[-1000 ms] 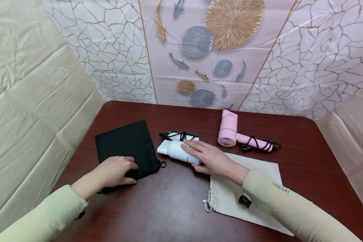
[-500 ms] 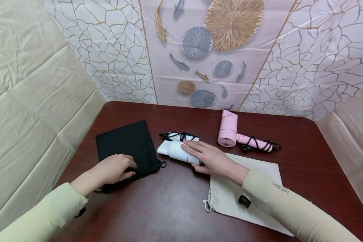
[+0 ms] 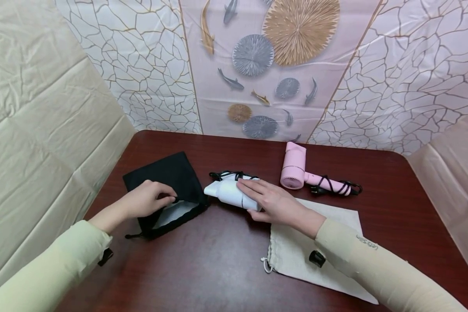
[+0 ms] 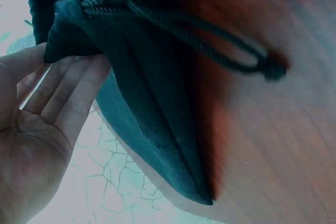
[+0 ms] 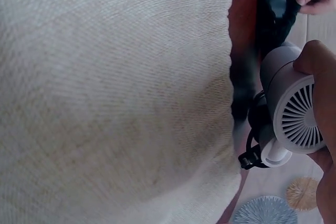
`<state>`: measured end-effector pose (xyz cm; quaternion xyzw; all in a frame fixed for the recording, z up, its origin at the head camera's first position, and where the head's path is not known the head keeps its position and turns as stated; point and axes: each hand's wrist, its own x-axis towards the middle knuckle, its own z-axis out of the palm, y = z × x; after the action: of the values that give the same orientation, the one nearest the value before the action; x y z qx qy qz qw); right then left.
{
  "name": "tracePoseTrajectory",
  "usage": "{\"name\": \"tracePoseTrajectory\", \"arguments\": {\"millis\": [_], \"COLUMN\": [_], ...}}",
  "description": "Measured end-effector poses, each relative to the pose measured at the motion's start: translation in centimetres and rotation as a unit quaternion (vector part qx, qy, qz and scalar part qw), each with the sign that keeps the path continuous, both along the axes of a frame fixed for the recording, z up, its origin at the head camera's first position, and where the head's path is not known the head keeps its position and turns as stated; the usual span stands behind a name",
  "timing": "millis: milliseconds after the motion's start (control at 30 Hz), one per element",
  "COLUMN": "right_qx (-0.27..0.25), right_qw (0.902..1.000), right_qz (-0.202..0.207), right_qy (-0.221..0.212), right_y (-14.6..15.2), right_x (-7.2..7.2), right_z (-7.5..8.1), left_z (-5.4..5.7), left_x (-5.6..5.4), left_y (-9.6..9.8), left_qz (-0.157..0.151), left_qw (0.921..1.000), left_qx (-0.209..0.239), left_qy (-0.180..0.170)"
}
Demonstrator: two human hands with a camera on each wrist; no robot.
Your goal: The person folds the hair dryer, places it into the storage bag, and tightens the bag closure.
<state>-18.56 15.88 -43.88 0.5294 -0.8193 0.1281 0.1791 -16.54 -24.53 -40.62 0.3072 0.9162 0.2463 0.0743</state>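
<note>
My left hand (image 3: 146, 199) pinches the upper edge of the mouth of a black drawstring bag (image 3: 171, 171), between thumb and fingers. The raised edge leaves the mouth gaping toward me, with a pale lining showing. In the left wrist view the bag's knotted cord (image 4: 273, 71) hangs out to one side. My right hand (image 3: 277, 206) holds the body of a white hair dryer (image 3: 229, 193), fingers over the top and thumb on the near side. Its folded handle, wrapped in black cord, lies behind. The round vent grille (image 5: 299, 114) shows in the right wrist view.
A pink hair dryer (image 3: 294, 167) with its cord wound round the handle lies at the back right. Under my right forearm is a beige drawstring bag (image 3: 296, 255), flat on the dark red-brown table (image 3: 203, 268). Patterned cloth (image 3: 148, 65) hangs behind the table.
My left hand has moved up and away from me, lifting the black bag's upper edge so its mouth parts. The white hair dryer has shifted slightly right under my right hand.
</note>
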Motion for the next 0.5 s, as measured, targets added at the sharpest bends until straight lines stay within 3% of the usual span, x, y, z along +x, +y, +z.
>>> {"name": "tracePoseTrajectory", "arguments": {"millis": [233, 500], "right_qx": [0.0, 0.014], "right_qw": [0.9997, 0.998], "right_qz": [-0.004, -0.009], "right_qy": [0.025, 0.06], "right_y": [0.4, 1.1], "right_x": [0.3, 1.1], "right_z": [1.1, 3.9], "left_z": [1.7, 4.0], "left_x": [-1.6, -3.6], "left_y": [0.3, 0.8], "left_qz": [0.06, 0.089], "left_qw": [0.9965, 0.9883], "left_qx": [0.011, 0.008], "left_qy": [-0.058, -0.124]}}
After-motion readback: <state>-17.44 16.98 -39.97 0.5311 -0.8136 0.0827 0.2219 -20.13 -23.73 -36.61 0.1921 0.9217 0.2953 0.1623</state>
